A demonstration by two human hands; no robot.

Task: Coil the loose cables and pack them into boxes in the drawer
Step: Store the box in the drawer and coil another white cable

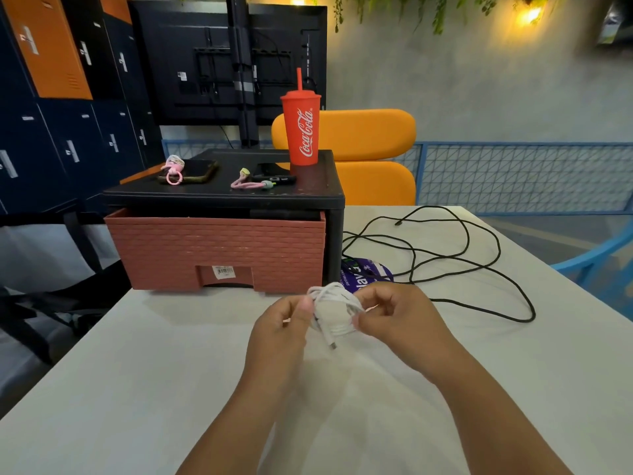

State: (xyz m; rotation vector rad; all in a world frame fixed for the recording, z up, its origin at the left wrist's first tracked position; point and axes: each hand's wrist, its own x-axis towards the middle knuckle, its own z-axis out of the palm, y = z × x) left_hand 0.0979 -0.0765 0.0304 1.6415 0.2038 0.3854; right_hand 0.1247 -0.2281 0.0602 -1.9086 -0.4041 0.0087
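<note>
Both hands meet low over the surface (137, 389): the left hand (284, 323) pinches the 9 o'clock side of a small white cable (334, 310) bundle and the right hand (394, 313) pinches its 3 o'clock side, with 1 plug dangling at 6 o'clock. The coil looks light, soft and springy and would likely spring loose if let go, so a grip across all loops at the waist seems wisest. At 2 o'clock a long black cable (445, 258) sprawls uncoiled, limp and tangle-prone, best gathered from 1 end. The brick-red drawer (219, 248) at 11 o'clock appears pulled out a little.
</note>
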